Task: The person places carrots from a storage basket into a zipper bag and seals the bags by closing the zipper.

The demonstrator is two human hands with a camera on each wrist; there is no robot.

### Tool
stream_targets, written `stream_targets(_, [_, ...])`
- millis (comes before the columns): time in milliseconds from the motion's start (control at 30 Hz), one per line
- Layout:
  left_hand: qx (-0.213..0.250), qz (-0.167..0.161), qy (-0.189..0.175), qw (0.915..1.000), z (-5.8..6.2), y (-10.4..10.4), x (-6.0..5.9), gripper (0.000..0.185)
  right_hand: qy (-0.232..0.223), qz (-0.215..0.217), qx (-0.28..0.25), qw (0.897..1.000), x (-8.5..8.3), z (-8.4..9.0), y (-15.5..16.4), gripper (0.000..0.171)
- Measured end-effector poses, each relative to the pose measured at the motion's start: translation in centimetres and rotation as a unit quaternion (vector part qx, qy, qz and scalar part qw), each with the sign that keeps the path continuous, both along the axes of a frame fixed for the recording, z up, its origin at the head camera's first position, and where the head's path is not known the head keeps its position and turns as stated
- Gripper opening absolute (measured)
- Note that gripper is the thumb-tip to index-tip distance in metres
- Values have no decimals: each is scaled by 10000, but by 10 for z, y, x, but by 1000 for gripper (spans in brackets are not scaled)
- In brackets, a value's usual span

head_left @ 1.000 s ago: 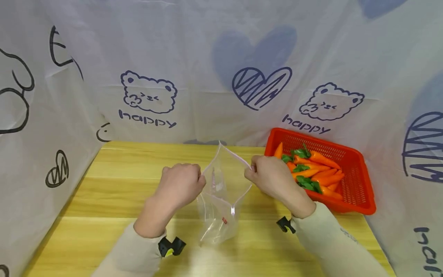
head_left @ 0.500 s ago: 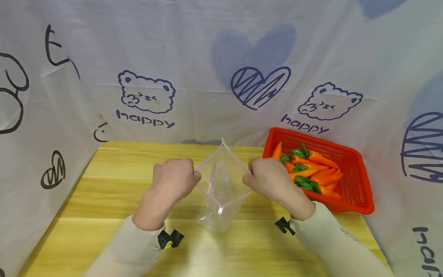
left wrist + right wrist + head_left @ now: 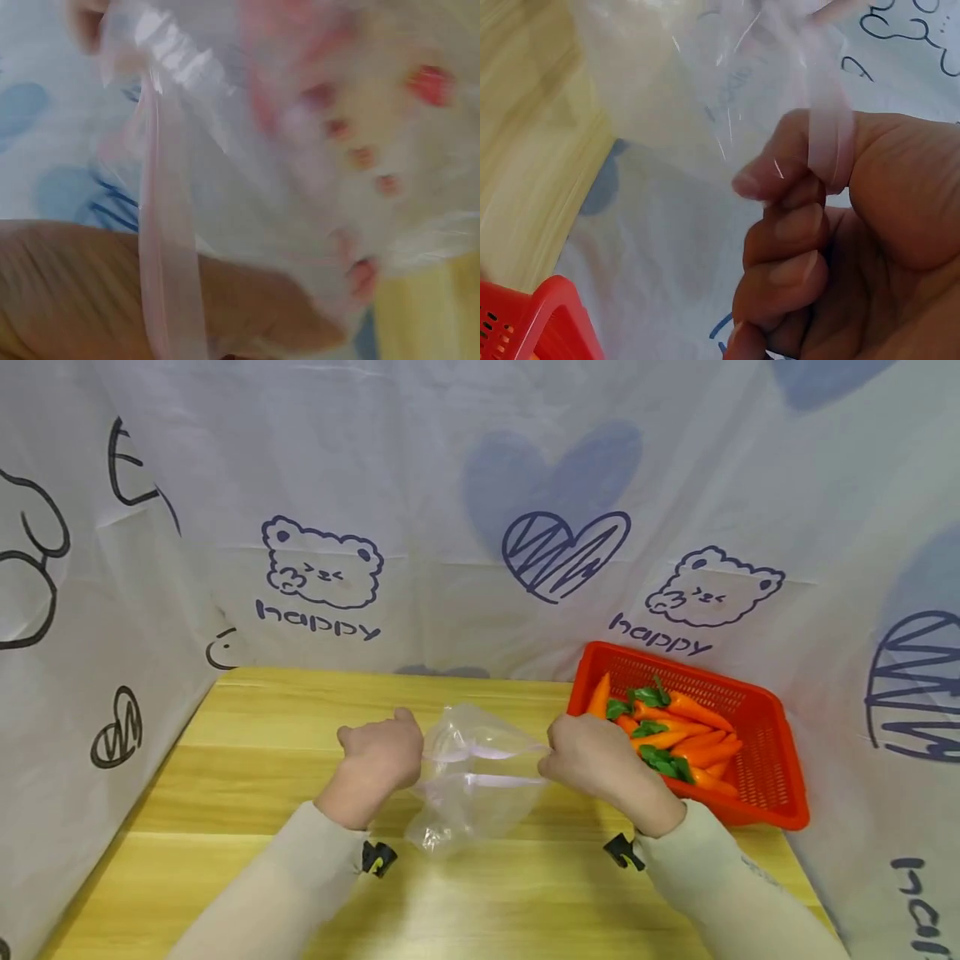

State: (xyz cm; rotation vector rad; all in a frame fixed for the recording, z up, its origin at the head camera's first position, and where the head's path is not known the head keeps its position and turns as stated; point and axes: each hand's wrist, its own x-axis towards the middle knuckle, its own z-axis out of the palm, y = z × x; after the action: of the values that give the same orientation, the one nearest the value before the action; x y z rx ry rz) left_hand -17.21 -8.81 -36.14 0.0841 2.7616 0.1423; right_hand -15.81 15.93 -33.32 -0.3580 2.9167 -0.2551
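A clear zip-seal plastic bag (image 3: 483, 802) is stretched between my two hands above the wooden table. My left hand (image 3: 381, 762) grips one side of its mouth; in the left wrist view the thumb (image 3: 262, 307) lies behind the clear film and a pinkish seal strip (image 3: 154, 225) crosses the hand. At the other side my right hand (image 3: 592, 758) pinches the bag's edge, its other fingers (image 3: 780, 240) curled in the right wrist view. Small red marks (image 3: 431, 85) show on the film. The mouth's two pale seal lines stand a little apart.
A red plastic basket (image 3: 780, 760) stands at the right on the wooden table (image 3: 247, 860), just beyond my right hand. Several orange carrots (image 3: 697, 727) with green leafy tops lie in it. White printed cloth (image 3: 450, 485) hangs behind and on both sides.
The bag's mouth, a wide upright diamond before, has narrowed and tipped, and its far part now bulges toward the back. Both hands have kept hold and moved only slightly.
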Motion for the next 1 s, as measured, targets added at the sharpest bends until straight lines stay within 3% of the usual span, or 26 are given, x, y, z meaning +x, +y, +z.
stream_targets(133, [682,-460,5,9966,21,-5,13,68,-179,79,-197,9996,-5,0,4,27])
stream_targets(267, [1230,-561,459,9898,32,-13,27,25,-23,4,-431,9991,-8,-2,4,27])
stream_targets(300, [1278,-560,656,9880,31,-14,28,16,64,-6,-476,9988,-8,-4,4,28])
stream_targets(433, [1210,-607,1817,9740,17,-13,29,24,704,75,-650,9954,-7,-18,4,30])
stream_targets(533, [1061,-693,2827,9508,1,-12,28,26,1185,235,-747,9899,-6,-28,2,30])
stream_targets(633, [994,-883,3550,9254,-12,-13,28,27,1128,317,-808,9898,-5,-30,1,31])
stream_targets(767, [1103,-1082,3894,9080,-13,-14,37,25,514,291,-1148,9916,-4,-18,7,33])
stream_targets(900, [1227,-1177,3945,9030,-4,-10,43,23,170,257,-1418,9894,-6,-5,12,33])
stream_targets(1000, [1057,-1410,3942,9020,-14,-6,37,28,43,230,-1238,9920,-11,-11,11,31])
